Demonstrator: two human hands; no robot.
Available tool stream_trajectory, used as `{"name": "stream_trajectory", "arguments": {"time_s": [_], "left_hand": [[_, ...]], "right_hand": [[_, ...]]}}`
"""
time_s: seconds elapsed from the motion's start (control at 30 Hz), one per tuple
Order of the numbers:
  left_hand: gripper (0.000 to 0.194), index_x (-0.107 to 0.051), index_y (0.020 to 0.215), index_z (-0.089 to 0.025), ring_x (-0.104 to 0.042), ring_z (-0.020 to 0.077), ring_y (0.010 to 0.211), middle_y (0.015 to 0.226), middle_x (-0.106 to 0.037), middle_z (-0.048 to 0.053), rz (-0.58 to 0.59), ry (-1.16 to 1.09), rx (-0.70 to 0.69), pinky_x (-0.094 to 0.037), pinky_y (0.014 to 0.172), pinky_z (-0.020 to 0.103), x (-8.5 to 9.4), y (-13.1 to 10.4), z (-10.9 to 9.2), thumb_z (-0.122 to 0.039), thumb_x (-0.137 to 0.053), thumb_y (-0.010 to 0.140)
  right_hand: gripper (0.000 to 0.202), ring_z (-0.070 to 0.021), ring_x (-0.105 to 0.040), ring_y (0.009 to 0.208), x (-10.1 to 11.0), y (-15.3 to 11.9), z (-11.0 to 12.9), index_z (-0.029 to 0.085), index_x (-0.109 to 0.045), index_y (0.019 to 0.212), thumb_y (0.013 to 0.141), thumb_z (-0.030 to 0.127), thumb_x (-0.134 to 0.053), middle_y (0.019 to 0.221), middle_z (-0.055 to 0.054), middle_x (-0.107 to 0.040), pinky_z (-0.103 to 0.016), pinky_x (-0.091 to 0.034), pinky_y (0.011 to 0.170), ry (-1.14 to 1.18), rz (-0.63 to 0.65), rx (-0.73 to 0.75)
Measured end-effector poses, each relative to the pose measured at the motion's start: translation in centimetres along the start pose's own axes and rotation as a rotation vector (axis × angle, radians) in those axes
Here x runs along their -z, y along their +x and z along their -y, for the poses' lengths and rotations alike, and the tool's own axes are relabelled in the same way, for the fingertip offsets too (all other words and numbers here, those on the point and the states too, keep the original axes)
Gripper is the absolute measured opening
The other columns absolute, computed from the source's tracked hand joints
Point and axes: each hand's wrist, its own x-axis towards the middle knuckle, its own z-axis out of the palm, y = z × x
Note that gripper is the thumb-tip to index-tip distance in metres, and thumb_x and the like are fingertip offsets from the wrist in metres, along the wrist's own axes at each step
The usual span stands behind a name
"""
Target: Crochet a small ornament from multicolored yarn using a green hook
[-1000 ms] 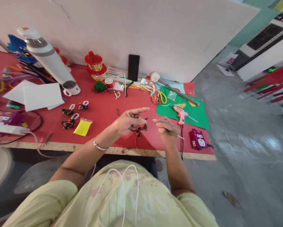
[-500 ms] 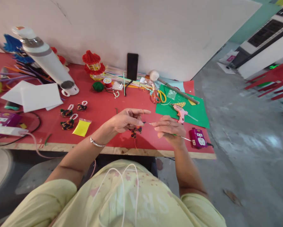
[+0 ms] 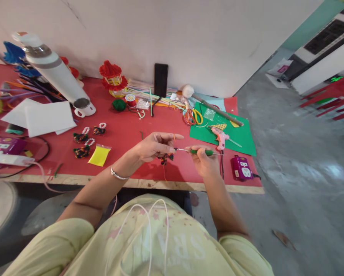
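Observation:
My left hand [image 3: 152, 148] pinches a small dark piece of crochet [image 3: 164, 158] in mixed colours, with its forefinger stretched out and a thin orange yarn round that finger. Much of the piece hangs below the thumb, and an orange strand trails from it. My right hand [image 3: 207, 164] grips a crochet hook [image 3: 208, 152] by its green handle. The hook's metal shaft points left and its tip meets the work at my left thumb; the fingers hide the exact contact. To the left lie several similar dark crochet pieces [image 3: 81, 151] with white bead loops.
A yellow packet [image 3: 100, 155] lies left of my hands. Behind are a green yarn ball [image 3: 118, 105], a phone [image 3: 161, 80] and scissors [image 3: 197, 117]. At right, a pink glue gun [image 3: 220, 138] rests on green sheet, near a purple power socket [image 3: 241, 168]. A tall white flask [image 3: 54, 71] stands left.
My right hand has turned, so the hook's green handle now shows on top of the fingers, and the hook lies more level. My left hand stays almost in place.

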Motion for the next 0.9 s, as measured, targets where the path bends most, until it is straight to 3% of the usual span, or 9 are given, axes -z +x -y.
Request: {"name": "stream_trajectory", "arguments": {"time_s": [0.17,0.37,0.57,0.9], "left_hand": [[0.051,-0.083,0.114,-0.015,-0.043,0.0035,0.044,0.067,-0.069,0.0,-0.058,-0.017,-0.032,-0.023,0.041,0.02,0.2,0.1,0.3,-0.013,-0.09,0.064],[0.048,-0.083,0.112,-0.015,-0.04,0.0011,0.04,0.067,-0.068,-0.001,-0.112,-0.042,-0.076,-0.021,0.039,0.019,-0.4,0.2,0.5,-0.014,-0.091,0.065],[0.049,-0.083,0.108,-0.015,-0.046,0.0017,0.044,0.08,-0.077,0.004,-0.145,-0.082,-0.045,-0.022,0.039,0.018,-0.8,0.1,0.3,-0.014,-0.094,0.061],[0.047,-0.084,0.105,-0.013,-0.04,0.0009,0.041,0.07,-0.072,0.003,-0.19,-0.092,-0.069,-0.02,0.039,0.018,-0.5,0.3,0.8,-0.016,-0.096,0.059]], "right_hand": [[0.011,-0.0248,-0.083,0.091,0.3,-0.3,1.3,0.036,-0.085,0.096,0.088,0.042,-0.082,0.097,-0.001,-0.087,-0.043,-0.064,0.085,-0.221,0.121,0.302],[0.032,-0.023,-0.081,0.093,0.4,-0.9,2.9,0.038,-0.08,0.119,0.089,0.026,-0.082,0.113,-0.002,-0.086,-0.044,-0.06,0.085,-0.547,0.243,0.596],[0.03,-0.0235,-0.082,0.094,0.1,-1.2,2.9,0.038,-0.079,0.119,0.091,0.026,-0.079,0.112,-0.003,-0.086,-0.044,-0.06,0.086,-0.588,0.222,0.607],[0.032,-0.0259,-0.082,0.097,0.0,-1.3,2.2,0.042,-0.08,0.116,0.09,0.024,-0.08,0.11,0.0,-0.086,-0.046,-0.061,0.086,-0.532,0.165,0.551]]}}
